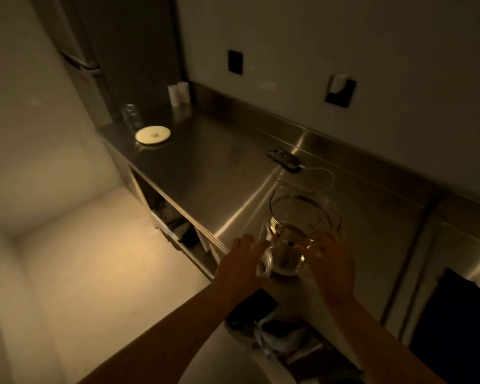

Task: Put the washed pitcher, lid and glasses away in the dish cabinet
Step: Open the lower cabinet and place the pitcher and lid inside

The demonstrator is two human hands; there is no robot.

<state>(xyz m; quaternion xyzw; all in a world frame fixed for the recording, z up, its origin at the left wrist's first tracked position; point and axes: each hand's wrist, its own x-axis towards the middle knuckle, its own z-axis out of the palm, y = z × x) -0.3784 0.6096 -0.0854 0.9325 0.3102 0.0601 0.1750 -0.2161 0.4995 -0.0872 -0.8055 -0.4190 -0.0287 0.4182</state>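
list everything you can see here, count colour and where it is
pitcher: one, clear glass, near counter edge, between both hands
lid: one, cream, round, flat on far left counter
glasses: clear, count unclear, behind the lid
white cylinders: two, upright in far corner
dark small device: one, by the backsplash
counter: one, steel
wall outlets: two, black
left hand: open, at the pitcher's handle side
right hand: against the pitcher's side, grip unclear
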